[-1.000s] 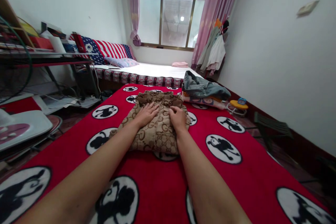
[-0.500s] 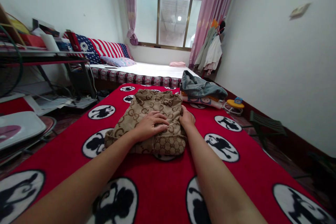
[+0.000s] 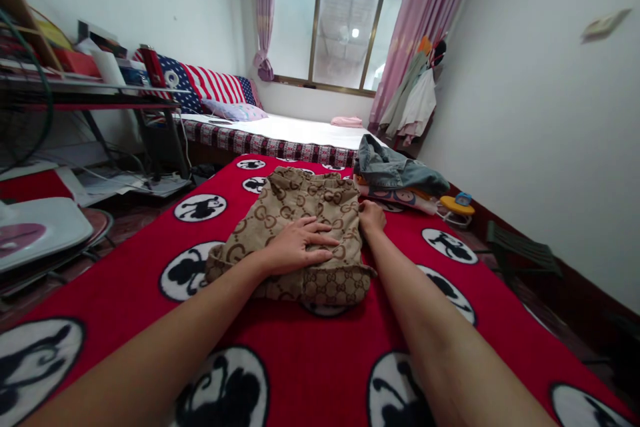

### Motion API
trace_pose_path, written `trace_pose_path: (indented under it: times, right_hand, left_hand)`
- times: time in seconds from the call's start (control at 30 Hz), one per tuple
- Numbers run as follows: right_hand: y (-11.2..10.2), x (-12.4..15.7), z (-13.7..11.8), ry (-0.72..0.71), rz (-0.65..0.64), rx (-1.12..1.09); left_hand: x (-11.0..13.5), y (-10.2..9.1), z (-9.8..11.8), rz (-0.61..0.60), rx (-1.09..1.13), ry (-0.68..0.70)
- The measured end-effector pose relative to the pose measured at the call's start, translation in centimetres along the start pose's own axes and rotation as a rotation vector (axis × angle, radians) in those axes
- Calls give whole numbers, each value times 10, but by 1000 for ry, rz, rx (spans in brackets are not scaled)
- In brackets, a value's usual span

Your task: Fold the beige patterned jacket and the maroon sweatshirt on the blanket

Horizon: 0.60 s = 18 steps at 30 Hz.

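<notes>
A pair of tan shorts [image 3: 280, 213] with a brown letter pattern lies flat on a red blanket [image 3: 310, 360]; the gathered waistband is at the far end and a turned-up cuff at the near end. Spread across the middle of the shorts is my left hand [image 3: 300, 245], palm down, fingers apart. At the right side edge my right hand [image 3: 373, 217] has its fingers curled in, pinching the cloth; the fingertips are partly hidden. The near right corner of the cuff sticks out a little toward my right forearm.
Beyond my right hand lies a stack of folded clothes [image 3: 400, 173], denim on top. A yellow stool [image 3: 457, 206] and a dark folding stool [image 3: 523, 247] stand right of the bed. Leftward are a cluttered desk [image 3: 165, 105] and a white chair [image 3: 45, 230].
My right hand has shifted slightly right along with the side edge of the shorts, and the cuff's right corner reaches further out. My left hand stays flat on the cloth. The view has turned slightly left.
</notes>
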State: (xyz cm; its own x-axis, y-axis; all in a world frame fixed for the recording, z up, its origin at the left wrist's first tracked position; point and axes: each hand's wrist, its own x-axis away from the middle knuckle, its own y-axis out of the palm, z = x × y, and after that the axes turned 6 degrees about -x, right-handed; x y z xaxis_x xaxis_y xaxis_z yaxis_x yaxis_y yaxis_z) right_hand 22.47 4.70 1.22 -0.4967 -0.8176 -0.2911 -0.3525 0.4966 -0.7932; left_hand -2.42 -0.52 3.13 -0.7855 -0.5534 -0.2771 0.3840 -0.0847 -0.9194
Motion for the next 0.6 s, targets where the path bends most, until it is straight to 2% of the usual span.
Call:
trace_pose_path:
  times: [0.13,0.27,0.33,0.4,0.47,0.53,0.6]
  right_hand:
    - [-5,-11,-6,56,4,-75]
    - [-24,-6,-29,24,96,-169]
    - [-31,12,-44,-139,178,-273]
    - [-32,39,-55,-408,172,-398]
    - [-25,67,-60,-615,0,-431]
    - [-13,90,-57,-632,-256,-337]
    - [-3,101,-50,-580,-407,-246]
  left_hand:
    - [1,1,0,6,2,-25]
    - [0,5,-2,27,30,-15]
    - [-1,8,-4,82,59,-12]
    - [-1,12,-6,201,113,-56]
    - [-2,15,-7,366,150,-157]
    - [-1,18,-7,512,119,-302]
    - [0,19,-5,550,11,-451]
